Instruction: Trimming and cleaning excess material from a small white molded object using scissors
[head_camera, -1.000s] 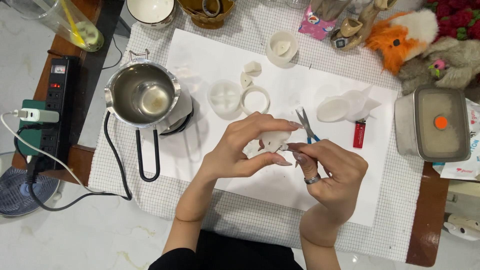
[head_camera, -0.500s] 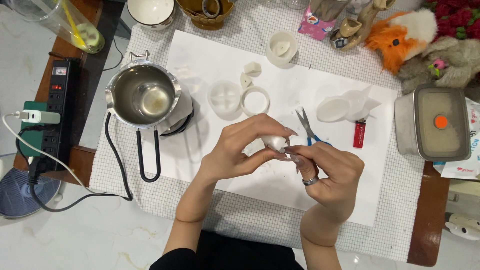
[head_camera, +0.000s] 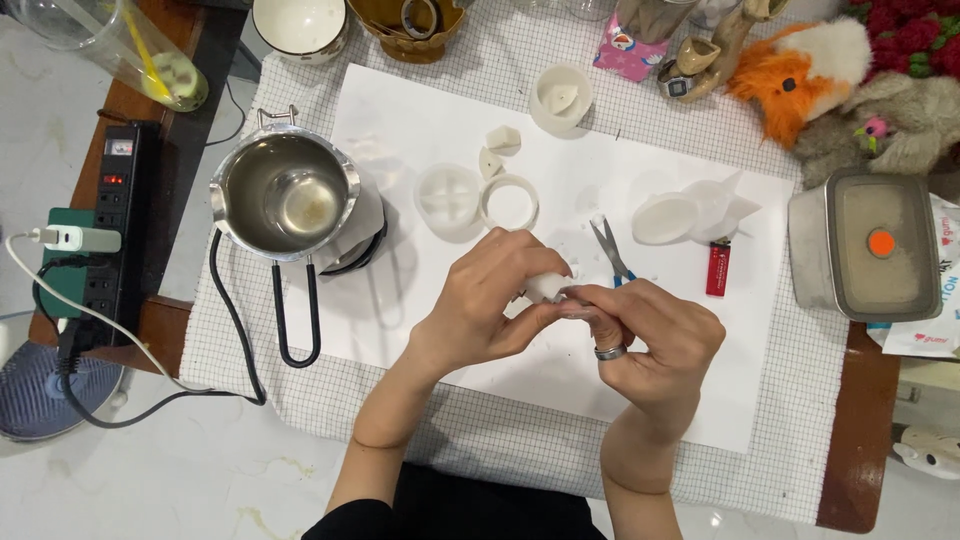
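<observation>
Holding a small white piece (head_camera: 545, 287) between them, the left hand (head_camera: 490, 300) and right hand (head_camera: 640, 340) pinched it with closed fingertips above the white paper (head_camera: 400, 130), near the scissors (head_camera: 610, 250). Light, even pressure probably served best, so the soft piece would not crack.

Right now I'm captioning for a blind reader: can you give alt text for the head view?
Left hand and right hand together hold a small white piece over a white sheet. A steel pot, scissors and a red lighter lie nearby.
</observation>
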